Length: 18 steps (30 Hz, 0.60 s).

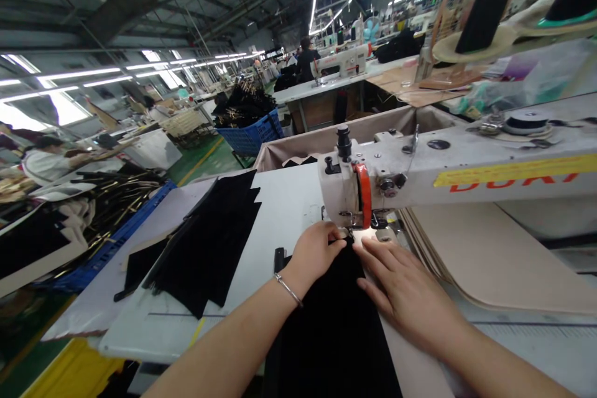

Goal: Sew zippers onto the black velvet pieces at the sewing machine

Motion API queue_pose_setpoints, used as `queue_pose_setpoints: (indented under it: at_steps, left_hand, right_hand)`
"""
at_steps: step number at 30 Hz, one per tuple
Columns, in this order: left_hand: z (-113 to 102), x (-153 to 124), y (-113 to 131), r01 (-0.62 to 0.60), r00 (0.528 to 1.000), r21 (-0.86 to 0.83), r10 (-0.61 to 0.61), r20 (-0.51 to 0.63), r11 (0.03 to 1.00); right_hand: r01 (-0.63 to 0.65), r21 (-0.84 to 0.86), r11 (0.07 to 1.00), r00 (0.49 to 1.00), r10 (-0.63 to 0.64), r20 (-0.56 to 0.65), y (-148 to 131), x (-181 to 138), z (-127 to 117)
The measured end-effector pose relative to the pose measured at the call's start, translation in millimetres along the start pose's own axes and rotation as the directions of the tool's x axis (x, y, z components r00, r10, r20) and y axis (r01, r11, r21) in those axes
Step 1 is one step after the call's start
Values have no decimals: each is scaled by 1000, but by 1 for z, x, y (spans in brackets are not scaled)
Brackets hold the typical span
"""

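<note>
A long piece of black fabric lies on the white sewing table and runs up to the needle of a white sewing machine. My left hand, with a thin bracelet at the wrist, is curled and pinches the fabric's far edge just under the presser foot. My right hand lies flat on the fabric's right side, fingers stretched toward the needle.
A fanned stack of black fabric pieces lies on the table's left part. Beige card sheets are piled under the machine arm at right. Blue crates of black goods stand on the floor. Other workers sit at machines farther back and at left.
</note>
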<state>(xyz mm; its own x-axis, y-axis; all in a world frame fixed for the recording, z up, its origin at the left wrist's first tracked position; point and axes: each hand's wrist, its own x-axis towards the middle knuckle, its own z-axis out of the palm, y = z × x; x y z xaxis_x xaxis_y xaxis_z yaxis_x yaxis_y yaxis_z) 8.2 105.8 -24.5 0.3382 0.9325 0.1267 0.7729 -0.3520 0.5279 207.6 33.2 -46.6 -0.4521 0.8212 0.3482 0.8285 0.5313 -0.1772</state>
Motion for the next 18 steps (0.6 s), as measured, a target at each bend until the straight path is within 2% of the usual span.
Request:
queue_pose_setpoints:
  at_steps: [5,18]
  left_hand:
    - [2,6,-3,12,1000,8,-12,-12,1000]
    - [1,5,-5,-82,997,-9,82,-8,997]
  right_hand:
    - [-16,-1,1000,1000,16,26,0,-2,2]
    - [-20,10,1000,999,20,34,0,-1,0]
